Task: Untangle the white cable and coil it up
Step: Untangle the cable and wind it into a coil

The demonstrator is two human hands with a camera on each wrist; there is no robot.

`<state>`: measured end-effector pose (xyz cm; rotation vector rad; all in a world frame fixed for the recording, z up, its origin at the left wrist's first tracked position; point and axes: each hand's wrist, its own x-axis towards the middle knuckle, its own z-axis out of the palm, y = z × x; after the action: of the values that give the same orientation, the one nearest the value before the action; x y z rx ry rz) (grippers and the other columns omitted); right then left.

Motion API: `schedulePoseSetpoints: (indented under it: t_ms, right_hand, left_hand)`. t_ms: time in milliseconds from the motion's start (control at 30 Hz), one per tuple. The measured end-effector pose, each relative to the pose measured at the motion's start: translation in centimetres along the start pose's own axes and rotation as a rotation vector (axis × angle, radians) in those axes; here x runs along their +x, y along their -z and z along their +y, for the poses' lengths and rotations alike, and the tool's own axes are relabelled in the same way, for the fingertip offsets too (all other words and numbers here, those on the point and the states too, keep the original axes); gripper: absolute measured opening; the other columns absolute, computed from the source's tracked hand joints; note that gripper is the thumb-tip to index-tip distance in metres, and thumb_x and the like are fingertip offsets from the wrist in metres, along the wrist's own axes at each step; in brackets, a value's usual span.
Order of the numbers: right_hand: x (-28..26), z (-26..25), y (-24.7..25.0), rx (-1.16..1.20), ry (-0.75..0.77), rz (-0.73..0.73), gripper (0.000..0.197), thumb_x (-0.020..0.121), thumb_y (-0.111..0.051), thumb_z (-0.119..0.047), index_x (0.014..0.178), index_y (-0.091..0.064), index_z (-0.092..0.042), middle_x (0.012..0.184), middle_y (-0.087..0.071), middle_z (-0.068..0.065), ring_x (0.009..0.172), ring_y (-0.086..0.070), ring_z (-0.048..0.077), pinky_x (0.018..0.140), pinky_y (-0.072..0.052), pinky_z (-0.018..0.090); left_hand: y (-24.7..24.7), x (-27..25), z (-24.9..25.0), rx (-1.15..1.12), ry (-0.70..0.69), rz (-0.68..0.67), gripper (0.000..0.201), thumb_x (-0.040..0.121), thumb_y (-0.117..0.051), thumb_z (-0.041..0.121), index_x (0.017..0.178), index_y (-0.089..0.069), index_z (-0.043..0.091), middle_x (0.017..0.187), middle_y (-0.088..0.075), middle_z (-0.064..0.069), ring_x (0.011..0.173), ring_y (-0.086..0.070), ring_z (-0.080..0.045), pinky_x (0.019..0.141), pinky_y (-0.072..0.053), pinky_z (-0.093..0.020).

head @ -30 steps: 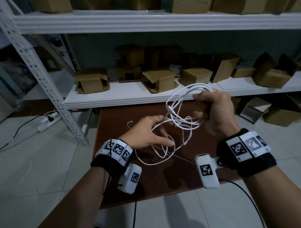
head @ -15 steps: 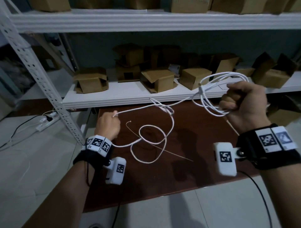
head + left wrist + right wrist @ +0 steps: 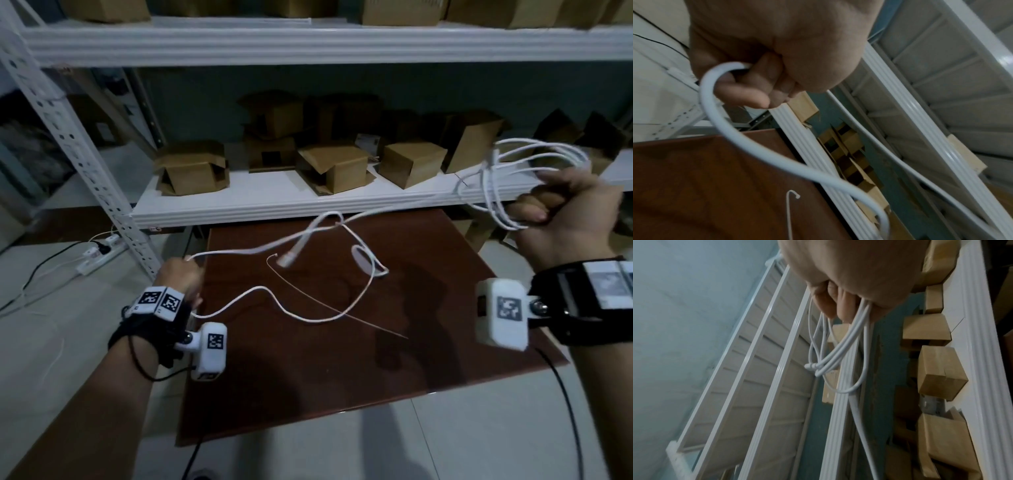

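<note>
The white cable (image 3: pixel 260 245) stretches in the air between both hands above the brown table (image 3: pixel 308 387). My left hand (image 3: pixel 178 274) is at the table's left edge and grips one strand (image 3: pixel 719 110) in a fist. Raised at the far right, my right hand (image 3: pixel 561 209) holds a bundle of several loops (image 3: pixel 534 161) (image 3: pixel 838 353) in curled fingers. A white plug (image 3: pixel 289 257) dangles from a hanging bend near the middle. Slack sags in a low curve (image 3: pixel 308 318) over the tabletop, with a small loop (image 3: pixel 366 260) to the right.
A thin pale wire (image 3: pixel 325 305) lies on the table. White metal shelving (image 3: pixel 274 205) with several cardboard boxes (image 3: pixel 191 168) stands right behind the table. Its slotted upright (image 3: pixel 85 161) is at the left. A power strip (image 3: pixel 99 251) lies on the tiled floor.
Both hands have moved apart: the left down and left, the right up and right with its loops. The tangle has drawn out into a long span, and the plug now hangs free.
</note>
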<state>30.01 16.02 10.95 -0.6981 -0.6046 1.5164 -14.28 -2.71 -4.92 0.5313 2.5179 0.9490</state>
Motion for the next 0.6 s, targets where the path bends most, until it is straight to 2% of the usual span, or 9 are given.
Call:
schedulePoseSetpoints:
  t_ms: [67,133,200,267,333,367,433,500,600]
  right_hand:
    - [0.2,-0.6,0.3,0.007,0.012,-0.023,0.037,0.056,-0.058,-0.009,0.063,-0.025,-0.025,0.052,-0.014,-0.009,0.044,-0.009,0.009,0.038,-0.017,0.019]
    - [0.1,-0.4,0.2,-0.027,-0.009,-0.040,0.036,0.067,-0.055,-0.004,0.062,-0.026,-0.025,0.053,-0.014,-0.009,0.046,-0.008,0.009,0.038,-0.017,0.019]
    - [-0.3,0.7,-0.4,-0.093,-0.047,-0.059,0.040,0.086,-0.046,-0.002,0.058,-0.028,-0.025,0.053,-0.014,-0.008,0.047,-0.008,0.010,0.039,-0.015,0.020]
    - [-0.9,1.9,-1.2,-0.148,-0.066,-0.089,0.045,0.091,-0.044,-0.003,0.055,-0.027,-0.025,0.052,-0.014,-0.008,0.047,-0.007,0.010,0.040,-0.013,0.021]
    - [-1.3,3.1,-1.9,-0.185,-0.078,-0.131,0.044,0.089,-0.045,-0.001,0.061,-0.022,-0.026,0.053,-0.012,-0.007,0.050,-0.004,0.012,0.041,-0.012,0.022]
    - [-1.5,3.6,-2.2,-0.203,-0.090,-0.153,0.044,0.089,-0.045,-0.001,0.063,-0.020,-0.027,0.054,-0.011,-0.007,0.052,-0.003,0.012,0.042,-0.011,0.023]
    - [-2.0,4.5,-2.7,-0.239,-0.105,-0.192,0.046,0.089,-0.045,0.000,0.061,-0.021,-0.027,0.053,-0.012,-0.007,0.050,-0.005,0.012,0.042,-0.011,0.023]
    - [-2.7,5.1,-3.2,-0.280,-0.114,-0.230,0.049,0.090,-0.046,0.001,0.055,-0.025,-0.027,0.052,-0.015,-0.007,0.046,-0.009,0.010,0.043,-0.011,0.023]
    - [-3.7,5.8,-3.8,-0.327,-0.139,-0.287,0.051,0.089,-0.047,0.003,0.053,-0.029,-0.028,0.054,-0.017,-0.007,0.044,-0.013,0.008,0.043,-0.012,0.023]
  left_hand:
    - [-0.1,-0.9,-0.6,0.036,0.093,-0.063,0.042,0.112,-0.045,0.014,0.127,-0.060,-0.022,0.128,-0.063,-0.044,0.117,-0.065,-0.057,0.071,-0.053,-0.040]
    - [0.0,-2.1,-0.1,0.076,0.088,-0.119,0.038,0.111,-0.048,0.011,0.130,-0.062,-0.018,0.132,-0.064,-0.039,0.122,-0.065,-0.051,0.063,-0.047,-0.033]
    - [0.1,-2.5,0.7,0.131,0.077,-0.171,0.031,0.106,-0.057,0.011,0.129,-0.070,-0.006,0.131,-0.071,-0.027,0.123,-0.068,-0.039,0.081,-0.055,-0.035]
    - [-0.7,-2.0,1.0,-0.011,0.148,-0.172,0.035,0.102,-0.058,0.005,0.133,-0.060,-0.011,0.113,-0.074,-0.028,0.100,-0.075,-0.042,0.091,-0.061,-0.049]
    - [-1.6,-1.6,1.2,-0.100,0.130,-0.098,0.044,0.097,-0.061,0.006,0.132,-0.039,-0.010,0.099,-0.070,-0.028,0.075,-0.075,-0.041,0.077,-0.063,-0.066]
    - [-2.0,-1.5,1.5,-0.048,0.107,-0.081,0.055,0.094,-0.068,0.010,0.133,-0.032,-0.004,0.103,-0.069,-0.026,0.078,-0.076,-0.041,0.077,-0.064,-0.064]
    - [-2.5,-2.8,2.7,0.098,-0.010,-0.101,0.083,0.087,-0.083,0.021,0.143,-0.025,0.002,0.128,-0.063,-0.023,0.111,-0.071,-0.042,0.097,-0.060,-0.054]
    - [-2.8,-4.9,4.7,0.245,-0.143,-0.095,0.097,0.079,-0.092,0.030,0.148,-0.028,0.006,0.151,-0.044,-0.021,0.141,-0.047,-0.041,0.115,-0.045,-0.048]
    - [-3.7,-8.6,7.4,0.410,-0.393,-0.050,0.098,0.075,-0.094,0.039,0.149,-0.034,0.013,0.156,-0.028,-0.017,0.149,-0.028,-0.038,0.119,-0.037,-0.051]
